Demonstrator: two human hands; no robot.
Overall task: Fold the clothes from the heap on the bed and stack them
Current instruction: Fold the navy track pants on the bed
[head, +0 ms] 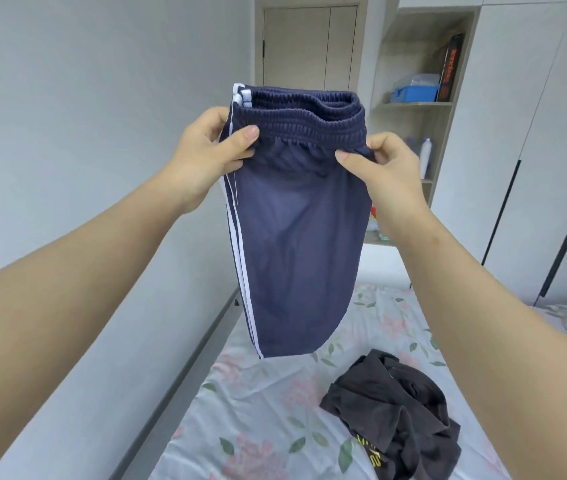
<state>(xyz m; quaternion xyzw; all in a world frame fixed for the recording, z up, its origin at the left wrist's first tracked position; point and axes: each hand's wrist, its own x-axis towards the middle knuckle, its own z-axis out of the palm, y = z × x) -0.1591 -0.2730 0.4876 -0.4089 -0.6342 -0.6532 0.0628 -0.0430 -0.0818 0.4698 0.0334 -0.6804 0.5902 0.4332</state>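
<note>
Navy blue shorts with white side stripes hang in the air above the bed, folded lengthwise with the elastic waistband on top. My left hand pinches the waistband at its striped left end, thumb in front. My right hand pinches the waistband's right end. A crumpled dark grey garment with yellow print lies on the floral bedsheet below, to the right of the shorts.
A grey wall runs along the bed's left side. Straight ahead is a closed door. Open shelves with a blue box, a dark box and bottles stand at the back right, white wardrobe doors beside them.
</note>
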